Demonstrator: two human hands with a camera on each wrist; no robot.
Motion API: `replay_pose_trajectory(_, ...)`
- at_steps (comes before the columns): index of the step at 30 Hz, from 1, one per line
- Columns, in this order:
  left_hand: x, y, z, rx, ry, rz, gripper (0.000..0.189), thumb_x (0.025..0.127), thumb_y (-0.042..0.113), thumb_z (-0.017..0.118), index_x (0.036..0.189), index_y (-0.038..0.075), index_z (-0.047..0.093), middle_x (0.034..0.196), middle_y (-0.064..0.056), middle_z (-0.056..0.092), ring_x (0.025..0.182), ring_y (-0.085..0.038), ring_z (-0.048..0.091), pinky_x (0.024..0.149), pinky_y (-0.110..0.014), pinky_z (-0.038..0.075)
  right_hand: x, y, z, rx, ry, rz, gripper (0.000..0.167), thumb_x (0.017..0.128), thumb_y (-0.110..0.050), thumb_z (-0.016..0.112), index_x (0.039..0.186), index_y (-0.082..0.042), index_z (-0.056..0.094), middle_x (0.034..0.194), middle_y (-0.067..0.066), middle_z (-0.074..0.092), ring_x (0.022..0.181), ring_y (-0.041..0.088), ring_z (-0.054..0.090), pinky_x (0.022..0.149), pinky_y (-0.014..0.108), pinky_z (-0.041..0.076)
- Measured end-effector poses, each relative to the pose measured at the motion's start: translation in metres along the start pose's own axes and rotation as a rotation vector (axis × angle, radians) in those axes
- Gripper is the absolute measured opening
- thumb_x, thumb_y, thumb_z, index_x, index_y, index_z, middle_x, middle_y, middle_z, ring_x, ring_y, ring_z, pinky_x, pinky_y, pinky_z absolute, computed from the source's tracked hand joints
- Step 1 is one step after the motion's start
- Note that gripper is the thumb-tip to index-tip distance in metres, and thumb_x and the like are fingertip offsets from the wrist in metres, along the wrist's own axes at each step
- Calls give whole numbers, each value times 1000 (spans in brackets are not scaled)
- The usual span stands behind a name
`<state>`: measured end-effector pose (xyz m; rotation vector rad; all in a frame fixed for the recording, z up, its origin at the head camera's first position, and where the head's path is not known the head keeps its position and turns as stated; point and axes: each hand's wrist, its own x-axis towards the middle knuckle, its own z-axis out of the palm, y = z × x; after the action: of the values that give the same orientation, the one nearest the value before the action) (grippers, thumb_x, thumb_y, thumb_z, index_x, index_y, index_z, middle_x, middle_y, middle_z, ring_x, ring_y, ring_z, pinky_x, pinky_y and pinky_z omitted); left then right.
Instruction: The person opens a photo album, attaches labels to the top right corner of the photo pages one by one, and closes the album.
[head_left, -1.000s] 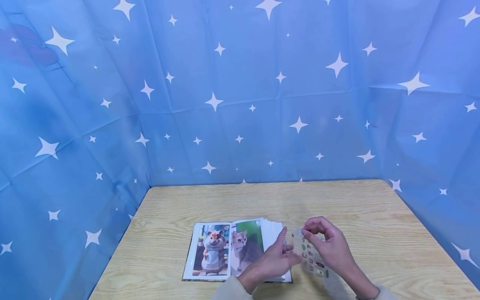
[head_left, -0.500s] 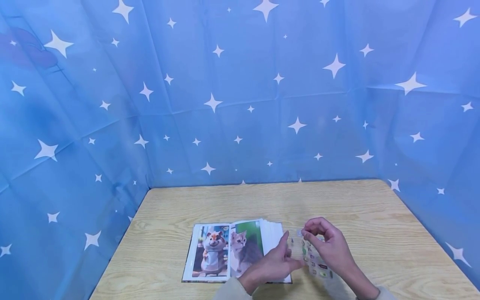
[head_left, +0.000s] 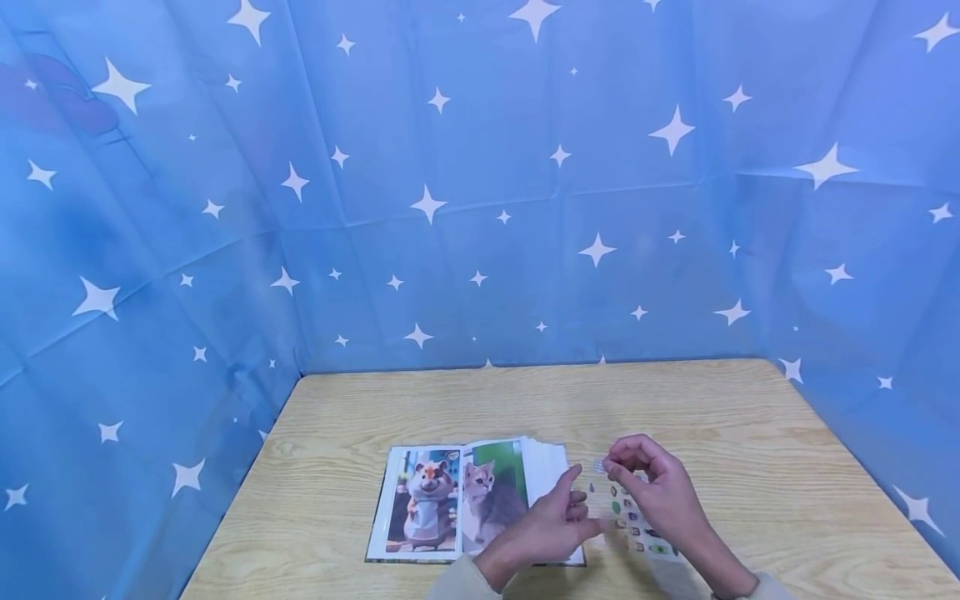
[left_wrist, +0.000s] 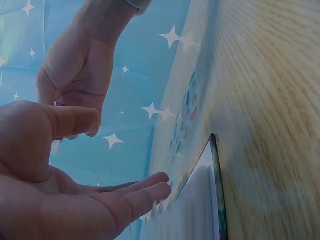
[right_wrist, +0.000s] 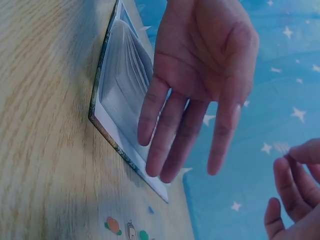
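My right hand [head_left: 660, 492] is raised over the table, its thumb and fingertips pinching a small clear striped piece [right_wrist: 281, 148]. Below it, a clear sticker sheet [head_left: 617, 507] with rows of small colourful stickers lies on the wood, partly covered by the hand. My left hand [head_left: 551, 521] has its fingers extended and thumb apart, holding nothing. It hovers over the right edge of an opened photo album [head_left: 542, 471], beside the sheet. The album shows a hamster picture [head_left: 427, 504] on the left page and a cat picture [head_left: 491, 496] on the right, partly hidden by my left hand.
The wooden table [head_left: 337, 408] has light grain and rounded far corners. Blue curtains [head_left: 510, 250] with white stars enclose its back and sides. In the left wrist view, the album's thick cover edge [left_wrist: 220, 195] rises from the wood.
The sticker sheet has shifted down and to the right, away from my left hand. My left fingers have shifted slightly. The right hand keeps its pinch in nearly the same place.
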<state>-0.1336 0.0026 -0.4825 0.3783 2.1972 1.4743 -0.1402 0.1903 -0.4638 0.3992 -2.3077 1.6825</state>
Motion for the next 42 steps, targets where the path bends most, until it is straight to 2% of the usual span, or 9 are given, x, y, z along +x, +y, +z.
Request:
replay_pose_trajectory(5, -1, -1, -3, -54, 20, 73, 72, 92, 28, 67, 153, 14, 30, 140, -10, 56, 125, -27, 57, 100, -33, 50, 0, -2, 2, 2, 5, -3, 13, 90, 0, 69, 101, -4, 64, 87, 8, 71, 79, 12, 65, 72, 23, 54)
replay_pose_trajectory(12, -5, -1, -10, -158, 64, 188, 55, 94, 17, 64, 145, 10, 44, 134, -15, 60, 122, -31, 59, 93, -21, 51, 2, 2, 1, -18, 1, 53, 11, 91, -3, 69, 101, -6, 63, 86, 4, 70, 79, 12, 65, 71, 25, 55)
replay_pose_trajectory(21, -9, -5, -27, -203, 170, 260, 41, 96, 14, 62, 135, 7, 54, 121, -8, 66, 112, -22, 64, 93, -21, 51, 6, 4, 7, -26, -6, 69, 12, 91, -1, 68, 100, -7, 63, 85, 7, 69, 76, 13, 66, 70, 26, 57)
replay_pose_trajectory(23, -10, -7, -31, -196, 198, 265, 36, 96, 14, 62, 131, 7, 57, 120, -6, 66, 110, -17, 64, 93, -21, 51, 7, 4, 8, -29, -5, 83, 12, 90, -1, 68, 100, -7, 63, 85, 7, 69, 76, 14, 66, 70, 26, 57)
replay_pose_trajectory(27, -12, -9, -39, -170, 238, 228, 26, 96, 18, 62, 122, 12, 63, 118, 0, 65, 110, -12, 62, 94, -21, 50, 8, 3, 10, -33, -5, 109, 13, 90, -1, 68, 100, -7, 64, 85, 6, 69, 75, 14, 66, 70, 26, 56)
replay_pose_trajectory(32, -15, -11, -45, -121, 259, 216, 23, 97, 18, 62, 119, 13, 65, 121, -4, 65, 117, -25, 60, 96, -26, 50, 7, 3, 11, -12, -10, 111, 12, 90, -2, 69, 100, -6, 64, 85, 9, 69, 73, 15, 66, 68, 26, 54)
replay_pose_trajectory(36, -20, -18, -49, -54, 280, 199, 24, 97, 21, 62, 119, 13, 66, 123, -5, 65, 116, -29, 62, 94, -29, 52, 8, 3, 11, 3, -15, 123, 13, 89, -3, 70, 101, -5, 64, 86, 9, 69, 73, 15, 65, 68, 25, 54)
replay_pose_trajectory(38, -22, -22, -51, -6, 294, 198, 25, 96, 23, 63, 119, 13, 66, 122, -3, 65, 112, -26, 64, 91, -28, 52, 8, 4, 11, 2, -18, 139, 14, 90, -3, 69, 102, -5, 64, 87, 8, 69, 73, 14, 65, 67, 25, 54)
replay_pose_trajectory(42, -26, -32, -57, 93, 321, 241, 27, 96, 23, 63, 119, 11, 67, 119, -5, 67, 105, -22, 64, 89, -31, 52, 9, 5, 11, 4, -28, 169, 14, 90, -1, 68, 103, -4, 63, 89, 7, 70, 74, 14, 66, 68, 26, 55)
